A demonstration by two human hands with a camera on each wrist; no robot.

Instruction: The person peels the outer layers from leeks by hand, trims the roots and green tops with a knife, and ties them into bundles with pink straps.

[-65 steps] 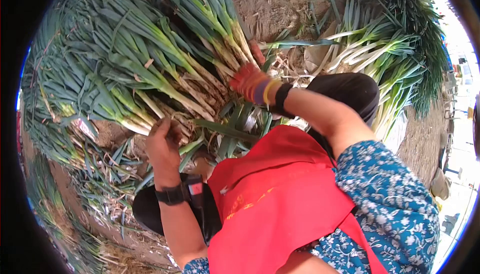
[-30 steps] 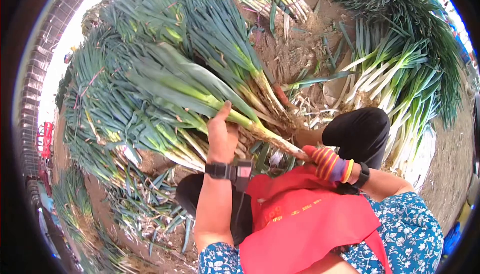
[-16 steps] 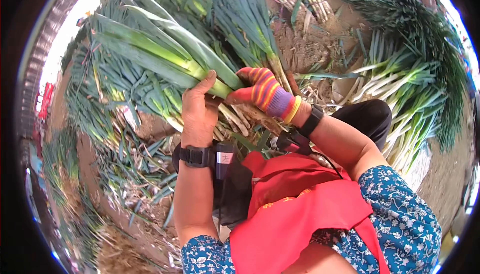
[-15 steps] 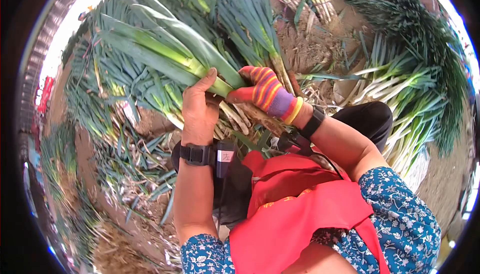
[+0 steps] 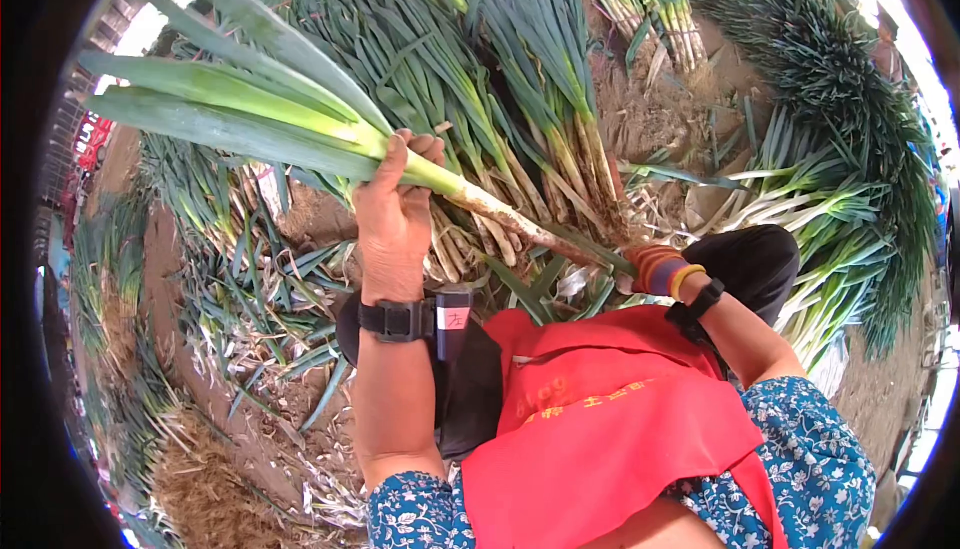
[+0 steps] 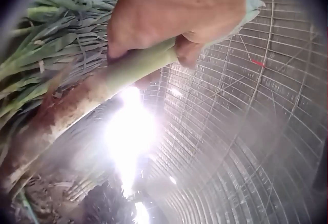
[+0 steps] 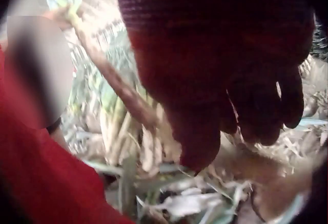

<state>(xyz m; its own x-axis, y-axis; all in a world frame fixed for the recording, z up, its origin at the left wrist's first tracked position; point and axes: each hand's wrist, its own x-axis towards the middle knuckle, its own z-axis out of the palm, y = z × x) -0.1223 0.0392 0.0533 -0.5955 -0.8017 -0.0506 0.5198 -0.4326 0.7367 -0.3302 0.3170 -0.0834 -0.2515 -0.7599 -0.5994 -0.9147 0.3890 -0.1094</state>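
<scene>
In the head view my bare left hand (image 5: 393, 214) grips a thick green onion (image 5: 510, 221) just below its leaves. The broad leaves fan out to the upper left, and the brown, soil-marked stalk slopes down to the right. The left wrist view shows the fingers and thumb wrapped round the pale green part (image 6: 141, 66) of the stalk. At the root end is my right hand (image 5: 658, 271) in a striped glove, pinching a dark green outer leaf (image 5: 600, 251) that runs along the stalk. The right wrist view has the glove dark, its fingers curled downward.
Bundles of green onions (image 5: 440, 79) lie across the ground ahead. Whiter, cleaned green onions (image 5: 800, 199) are heaped at the right, beside a dark green pile (image 5: 820, 79). Peelings and loose leaves (image 5: 290, 319) litter the ground at left. A red apron (image 5: 600, 399) covers the lap.
The green onion came up from the bundles into both hands. My right hand moved from its root end up to its neck, then back down with a leaf; my left hand keeps its grip.
</scene>
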